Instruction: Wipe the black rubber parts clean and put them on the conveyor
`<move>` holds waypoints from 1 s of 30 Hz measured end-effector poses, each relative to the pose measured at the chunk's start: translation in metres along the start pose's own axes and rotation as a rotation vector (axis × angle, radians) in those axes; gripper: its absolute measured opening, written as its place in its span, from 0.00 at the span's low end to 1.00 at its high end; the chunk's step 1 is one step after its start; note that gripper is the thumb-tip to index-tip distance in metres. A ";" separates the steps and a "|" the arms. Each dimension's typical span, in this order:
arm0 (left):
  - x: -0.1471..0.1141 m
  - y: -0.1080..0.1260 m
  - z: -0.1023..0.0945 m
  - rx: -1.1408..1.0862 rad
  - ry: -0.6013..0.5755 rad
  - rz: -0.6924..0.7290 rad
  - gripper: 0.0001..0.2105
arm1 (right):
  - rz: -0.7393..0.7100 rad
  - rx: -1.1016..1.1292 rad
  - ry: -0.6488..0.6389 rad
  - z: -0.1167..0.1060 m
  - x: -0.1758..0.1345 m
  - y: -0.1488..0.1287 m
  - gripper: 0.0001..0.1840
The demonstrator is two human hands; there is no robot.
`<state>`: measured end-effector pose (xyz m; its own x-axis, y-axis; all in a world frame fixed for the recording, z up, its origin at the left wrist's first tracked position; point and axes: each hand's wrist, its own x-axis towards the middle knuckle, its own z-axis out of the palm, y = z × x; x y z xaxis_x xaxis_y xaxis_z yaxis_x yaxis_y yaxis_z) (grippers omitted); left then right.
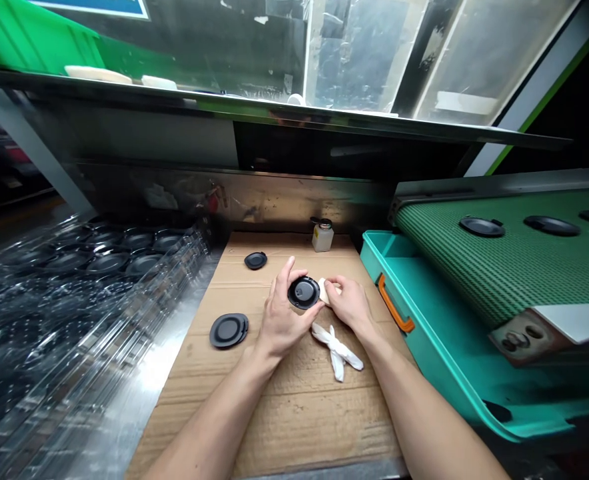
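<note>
My left hand [280, 313] grips a round black plastic lid [304, 293] by its edge, the recessed face turned towards me. At its right rim my right hand [347, 300] pinches a small white cloth [323, 291] between thumb and fingers. Whether the cloth presses on the rim or only sits beside it, I cannot tell. A twisted white cloth [337, 350] lies on the cardboard [294, 413] below my hands. To the left rest a larger black lid [228, 331], perhaps two stacked, and a smaller one [255, 260] further back.
A small bottle [323, 236] with a dark top stands at the back. On the right are a teal bin [399, 347] with an orange handle and a green conveyor belt [524, 247] carrying several black lids. Clear plastic trays [99, 293] of black parts fill the left. A shelf [274, 113] crosses overhead.
</note>
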<state>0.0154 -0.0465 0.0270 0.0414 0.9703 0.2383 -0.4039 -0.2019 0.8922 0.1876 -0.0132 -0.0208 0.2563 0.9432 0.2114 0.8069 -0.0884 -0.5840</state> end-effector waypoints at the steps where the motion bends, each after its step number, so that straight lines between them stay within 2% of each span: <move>1: 0.001 -0.002 -0.002 0.041 -0.022 0.015 0.43 | -0.002 0.005 0.000 0.000 -0.001 0.000 0.18; 5: 0.003 -0.009 -0.011 0.133 -0.051 0.035 0.46 | -0.004 0.023 -0.004 -0.001 -0.001 0.002 0.17; 9: 0.005 -0.013 -0.014 0.092 -0.073 0.013 0.42 | 0.009 0.081 0.007 -0.001 0.001 0.001 0.18; 12: 0.009 -0.021 -0.010 -0.067 0.025 -0.092 0.30 | -0.017 0.297 0.030 0.001 -0.004 -0.012 0.22; 15: 0.015 -0.034 -0.008 -0.348 0.108 -0.337 0.14 | -0.134 0.426 -0.027 0.003 -0.018 -0.032 0.25; 18: 0.019 -0.043 -0.009 -0.505 0.074 -0.496 0.12 | -0.236 0.287 -0.079 0.004 -0.030 -0.045 0.24; 21: 0.020 -0.044 -0.013 -0.524 0.032 -0.534 0.12 | -0.121 0.053 0.001 0.003 -0.032 -0.048 0.25; 23: 0.021 -0.042 -0.014 -0.522 0.034 -0.547 0.13 | -0.109 0.016 -0.009 0.003 -0.032 -0.047 0.25; 26: 0.022 -0.040 -0.016 -0.521 0.049 -0.584 0.14 | -0.219 0.064 -0.097 0.004 -0.030 -0.044 0.24; 28: 0.021 -0.038 -0.016 -0.490 0.046 -0.556 0.13 | -0.185 0.060 -0.050 0.003 -0.024 -0.038 0.24; 30: 0.022 -0.035 -0.018 -0.417 0.064 -0.479 0.10 | -0.077 0.036 0.060 -0.001 -0.015 -0.027 0.24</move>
<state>0.0144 -0.0155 -0.0059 0.2565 0.9486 -0.1852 -0.6767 0.3131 0.6664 0.1625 -0.0256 -0.0074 0.2265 0.9256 0.3032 0.8059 -0.0033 -0.5920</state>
